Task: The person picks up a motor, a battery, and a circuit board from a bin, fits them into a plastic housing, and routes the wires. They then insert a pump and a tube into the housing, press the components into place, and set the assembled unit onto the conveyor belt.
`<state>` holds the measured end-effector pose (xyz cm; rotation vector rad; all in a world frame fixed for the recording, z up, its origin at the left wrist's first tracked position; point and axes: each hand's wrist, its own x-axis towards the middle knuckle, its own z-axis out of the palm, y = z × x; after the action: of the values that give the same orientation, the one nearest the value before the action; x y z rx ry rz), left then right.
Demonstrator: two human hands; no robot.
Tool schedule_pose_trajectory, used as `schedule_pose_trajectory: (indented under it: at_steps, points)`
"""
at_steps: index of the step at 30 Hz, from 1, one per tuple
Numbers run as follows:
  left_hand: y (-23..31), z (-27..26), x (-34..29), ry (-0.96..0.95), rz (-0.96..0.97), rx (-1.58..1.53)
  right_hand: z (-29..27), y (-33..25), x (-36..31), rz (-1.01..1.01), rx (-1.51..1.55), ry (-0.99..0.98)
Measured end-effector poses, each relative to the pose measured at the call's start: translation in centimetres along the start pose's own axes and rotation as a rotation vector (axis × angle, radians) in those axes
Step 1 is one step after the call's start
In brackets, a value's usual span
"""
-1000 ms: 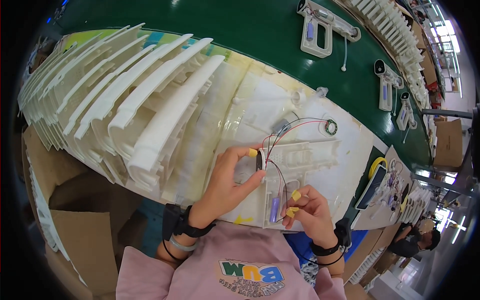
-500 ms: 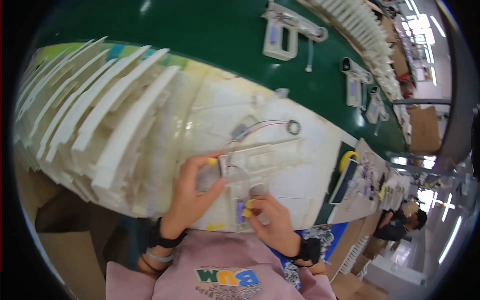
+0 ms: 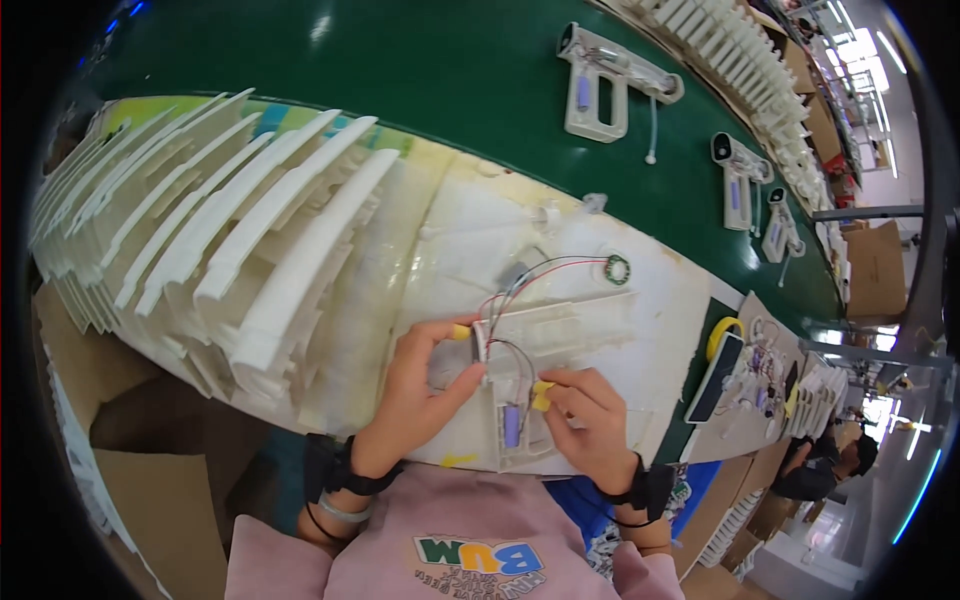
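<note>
A white plastic gun-shaped half shell (image 3: 560, 330) lies on the pale work surface in front of me. My left hand (image 3: 425, 390) grips its left end between thumb and forefinger. In the handle part sits a purple cylindrical battery (image 3: 512, 425). Over the handle's right side, my right hand (image 3: 592, 415) is pinched, with yellow finger covers (image 3: 543, 396) on its fingertips. A thin dark wire (image 3: 522, 352) curves to those fingertips; whether they hold it is too small to tell. Red and black wires (image 3: 560, 262) run from the shell to a small ring-shaped circuit board (image 3: 618, 270). Beside them lies a small grey part (image 3: 514, 276).
Many white shell pieces (image 3: 250, 240) stand stacked on the left. Assembled gun-shaped units (image 3: 600, 85) lie on the green table (image 3: 420, 60) beyond. At right are a phone-like dark slab (image 3: 715, 378), a yellow ring (image 3: 722, 335) and wired parts. Cardboard boxes (image 3: 150, 500) stand lower left.
My right fingertips have moved off the battery's side, away to the right and slightly up. My left hand keeps its hold on the shell. The whole view has shifted.
</note>
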<state>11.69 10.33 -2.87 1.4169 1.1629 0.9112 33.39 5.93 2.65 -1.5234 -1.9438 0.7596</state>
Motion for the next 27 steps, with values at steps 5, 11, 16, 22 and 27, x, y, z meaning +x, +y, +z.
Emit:
schedule_pose_trajectory:
  at_steps: [5,11,16,22,27]
  points:
    - [0.1,-0.1,0.2,-0.013,0.02,0.01,1.1,0.7,1.6,-0.166,-0.019,-0.052]
    - [0.4,-0.5,0.3,-0.027,0.033,0.023,0.2,0.7,1.3,0.056,0.062,0.004]
    - [0.5,-0.5,0.3,-0.024,0.079,0.041,0.7,1.6,0.2,0.078,0.127,-0.067]
    - [0.3,-0.2,0.4,0.02,0.075,-0.007,1.2,1.1,1.3,-0.001,0.1,-0.092]
    - [0.3,-0.1,0.4,0.035,0.065,-0.038,0.8,0.3,1.8,0.123,0.132,-0.158]
